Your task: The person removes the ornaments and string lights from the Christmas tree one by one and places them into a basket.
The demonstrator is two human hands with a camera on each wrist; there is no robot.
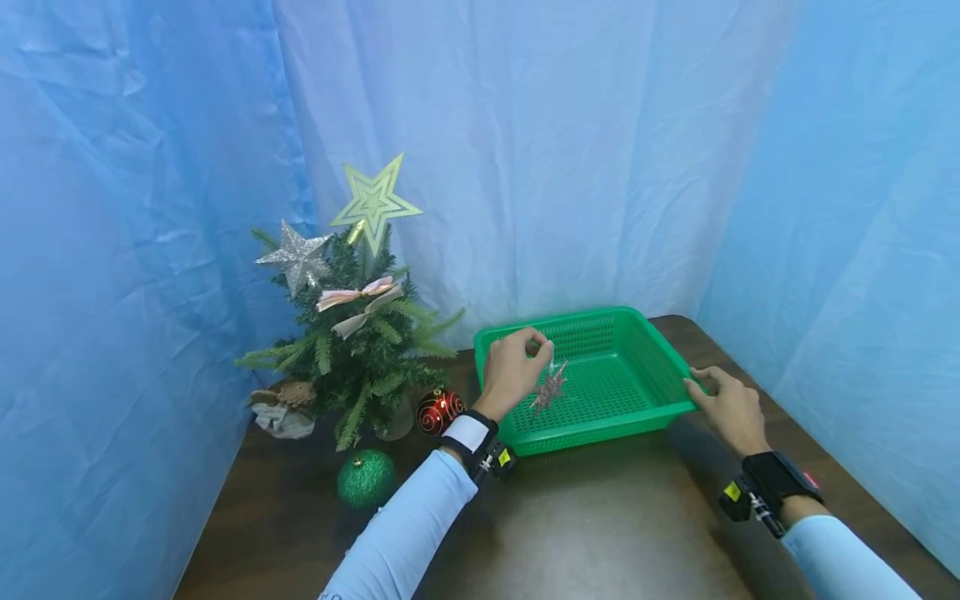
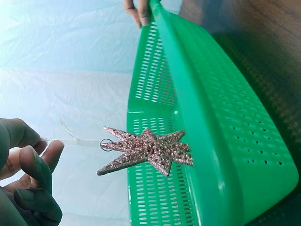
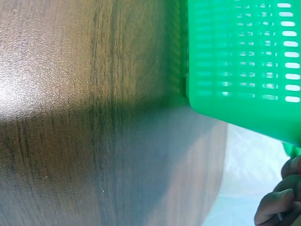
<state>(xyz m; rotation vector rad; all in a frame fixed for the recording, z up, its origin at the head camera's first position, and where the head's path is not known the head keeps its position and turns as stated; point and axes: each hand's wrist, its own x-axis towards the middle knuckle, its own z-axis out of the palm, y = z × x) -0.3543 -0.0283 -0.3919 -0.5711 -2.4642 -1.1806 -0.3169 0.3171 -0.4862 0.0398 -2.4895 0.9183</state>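
Note:
A pink glittery star ornament (image 1: 550,390) hangs by a clear loop (image 2: 77,141) that my left hand (image 1: 513,372) pinches between thumb and fingertip. In the left wrist view, the star (image 2: 149,148) dangles point-ended in front of the wall of a green plastic basket (image 2: 221,127). From the head, the ornament overlaps the left part of the basket (image 1: 592,435), which has slotted sides and nothing else visible inside. My right hand (image 1: 731,412) grips the basket's rim at its right end, thumb and fingers on the edge; its fingers (image 3: 277,205) show at the right wrist view's corner.
A small Christmas tree (image 1: 352,350) stands left, bearing a gold star (image 1: 375,204), a silver star (image 1: 297,257) and bows (image 1: 360,293). A red ball (image 1: 439,412) and a green ball (image 1: 366,478) sit near its base. Blue curtains (image 1: 570,150) surround the brown table (image 1: 600,525).

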